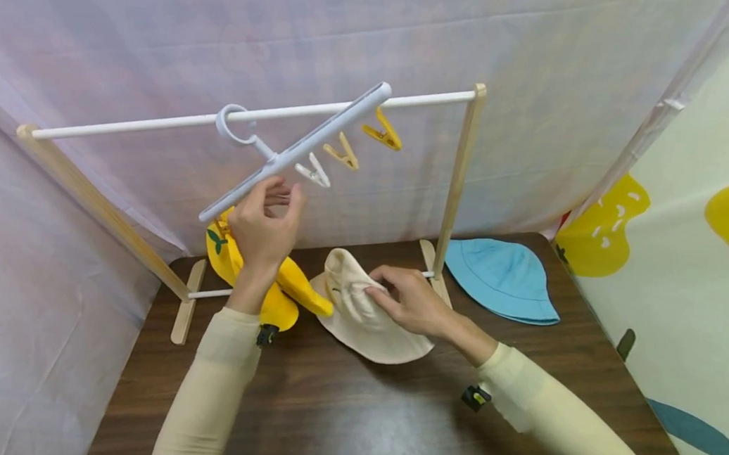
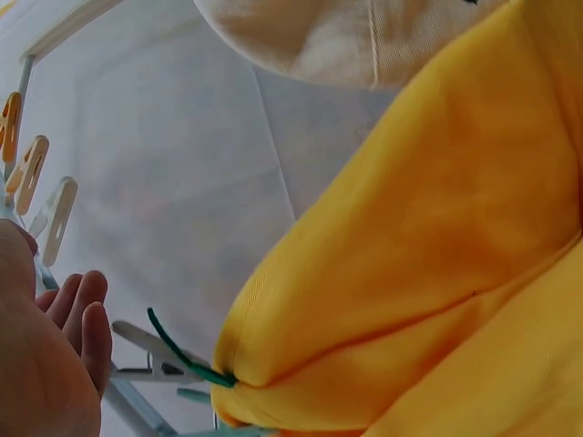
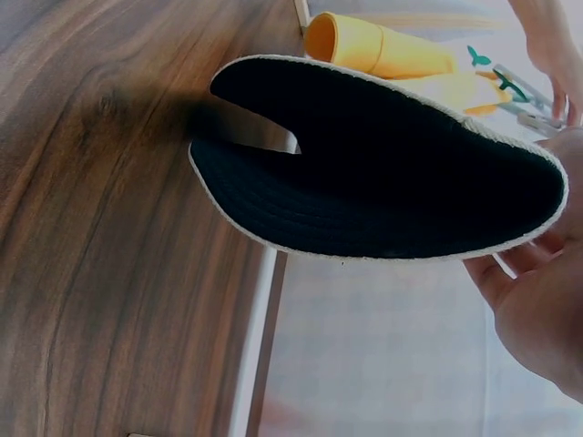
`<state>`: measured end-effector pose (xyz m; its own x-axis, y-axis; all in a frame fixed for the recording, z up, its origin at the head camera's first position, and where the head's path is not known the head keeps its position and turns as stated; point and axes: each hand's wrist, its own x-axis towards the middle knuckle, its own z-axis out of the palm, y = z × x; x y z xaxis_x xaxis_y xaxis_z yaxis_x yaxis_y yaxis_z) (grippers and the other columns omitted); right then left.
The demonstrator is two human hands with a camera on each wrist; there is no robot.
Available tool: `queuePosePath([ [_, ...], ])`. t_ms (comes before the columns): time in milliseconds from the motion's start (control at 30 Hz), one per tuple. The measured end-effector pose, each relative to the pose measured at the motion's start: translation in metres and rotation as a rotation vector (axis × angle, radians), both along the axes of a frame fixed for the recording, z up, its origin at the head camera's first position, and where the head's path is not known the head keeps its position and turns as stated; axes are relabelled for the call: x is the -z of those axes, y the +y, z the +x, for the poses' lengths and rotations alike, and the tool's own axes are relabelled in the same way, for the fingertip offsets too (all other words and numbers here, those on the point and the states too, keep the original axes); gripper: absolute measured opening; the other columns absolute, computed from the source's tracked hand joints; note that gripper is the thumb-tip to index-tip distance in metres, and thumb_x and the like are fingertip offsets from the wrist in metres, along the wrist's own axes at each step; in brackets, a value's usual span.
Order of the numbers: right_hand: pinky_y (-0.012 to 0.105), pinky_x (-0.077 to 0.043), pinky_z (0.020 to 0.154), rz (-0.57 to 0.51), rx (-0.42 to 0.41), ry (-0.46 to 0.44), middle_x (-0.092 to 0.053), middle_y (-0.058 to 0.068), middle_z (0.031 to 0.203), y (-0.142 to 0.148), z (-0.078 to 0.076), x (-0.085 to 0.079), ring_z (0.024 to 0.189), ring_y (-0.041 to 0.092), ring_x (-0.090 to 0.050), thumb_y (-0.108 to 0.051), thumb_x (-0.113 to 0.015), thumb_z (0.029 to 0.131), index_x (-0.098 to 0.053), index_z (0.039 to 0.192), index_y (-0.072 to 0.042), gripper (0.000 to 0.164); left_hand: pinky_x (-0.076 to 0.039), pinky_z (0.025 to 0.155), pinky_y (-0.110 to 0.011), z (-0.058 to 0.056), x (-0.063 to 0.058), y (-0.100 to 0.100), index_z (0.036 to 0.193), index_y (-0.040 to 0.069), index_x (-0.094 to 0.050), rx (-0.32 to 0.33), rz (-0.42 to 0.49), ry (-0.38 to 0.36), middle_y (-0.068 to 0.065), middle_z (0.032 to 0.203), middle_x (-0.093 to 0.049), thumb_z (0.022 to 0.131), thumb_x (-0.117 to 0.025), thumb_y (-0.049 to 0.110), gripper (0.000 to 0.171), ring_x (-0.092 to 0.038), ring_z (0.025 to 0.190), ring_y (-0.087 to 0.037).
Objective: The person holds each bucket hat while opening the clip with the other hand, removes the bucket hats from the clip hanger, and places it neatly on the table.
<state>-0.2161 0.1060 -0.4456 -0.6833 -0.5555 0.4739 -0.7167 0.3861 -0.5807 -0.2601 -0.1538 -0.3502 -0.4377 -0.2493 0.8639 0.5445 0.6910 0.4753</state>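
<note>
My right hand (image 1: 411,300) pinches a cream bucket hat (image 1: 365,312) by its side. The right wrist view looks into the hat's dark lining (image 3: 392,182). Up at a pale blue clip hanger (image 1: 307,139), my left hand (image 1: 266,224) has its fingers bent near the bar, and whether they pinch anything is hidden. A yellow hat (image 1: 279,310) with a green leaf hangs below the hanger's near end, partly behind the left wrist. In the left wrist view a grey clip (image 2: 150,350) sits at the yellow hat's edge. White (image 1: 313,171), beige (image 1: 344,153) and yellow clips (image 1: 384,131) hang along the bar.
The hanger hooks over the white rail (image 1: 156,123) of a wooden-post rack (image 1: 459,185) standing on a dark wooden table (image 1: 338,423). A light blue bucket hat (image 1: 503,279) lies at the table's back right. Pale cloth walls (image 1: 163,23) enclose the back and sides.
</note>
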Motion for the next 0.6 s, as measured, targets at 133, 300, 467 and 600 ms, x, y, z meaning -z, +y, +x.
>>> queuePosePath([
  [133, 0.020, -0.047, 0.058, -0.008, 0.003, 0.007, -0.073, -0.007, 0.091, 0.001, 0.000, 0.001, 0.065, 0.000, -0.052, -0.022, -0.068, 0.101, -0.072, 0.107, -0.017, 0.009, -0.057, 0.057, -0.040, 0.003, -0.001, -0.007, 0.107, 0.002, -0.077, -0.026, -0.028, 0.030, -0.010, 0.091, -0.081, 0.089, -0.077, 0.023, 0.028, -0.076, 0.072, -0.024],
  [300, 0.019, -0.047, 0.057, -0.010, -0.001, 0.003, -0.073, -0.007, 0.091, 0.003, 0.000, 0.002, 0.064, 0.003, -0.053, -0.022, -0.068, 0.101, -0.072, 0.107, -0.017, 0.009, -0.057, 0.063, -0.040, 0.007, -0.001, -0.016, 0.109, 0.003, -0.076, -0.060, -0.035, 0.038, -0.015, 0.088, -0.077, 0.089, -0.076, 0.023, 0.029, -0.071, 0.072, -0.029],
  [467, 0.021, -0.050, 0.060, -0.012, -0.007, 0.003, -0.074, -0.006, 0.092, 0.004, 0.001, 0.003, 0.068, 0.007, -0.058, -0.021, -0.068, 0.100, -0.072, 0.106, -0.016, 0.009, -0.046, 0.076, -0.031, 0.008, -0.001, -0.024, 0.108, 0.001, -0.076, -0.072, -0.022, 0.043, -0.018, 0.090, -0.074, 0.089, -0.074, 0.021, 0.028, -0.064, 0.080, -0.034],
  [600, 0.022, -0.052, 0.063, -0.015, -0.002, 0.006, -0.075, -0.005, 0.093, 0.006, 0.001, 0.004, 0.071, 0.006, -0.060, -0.020, -0.069, 0.100, -0.072, 0.106, -0.016, 0.008, -0.042, 0.081, -0.030, 0.009, -0.001, -0.030, 0.110, 0.002, -0.076, -0.085, -0.010, 0.043, -0.021, 0.096, -0.069, 0.086, -0.076, 0.017, 0.027, -0.061, 0.088, -0.036],
])
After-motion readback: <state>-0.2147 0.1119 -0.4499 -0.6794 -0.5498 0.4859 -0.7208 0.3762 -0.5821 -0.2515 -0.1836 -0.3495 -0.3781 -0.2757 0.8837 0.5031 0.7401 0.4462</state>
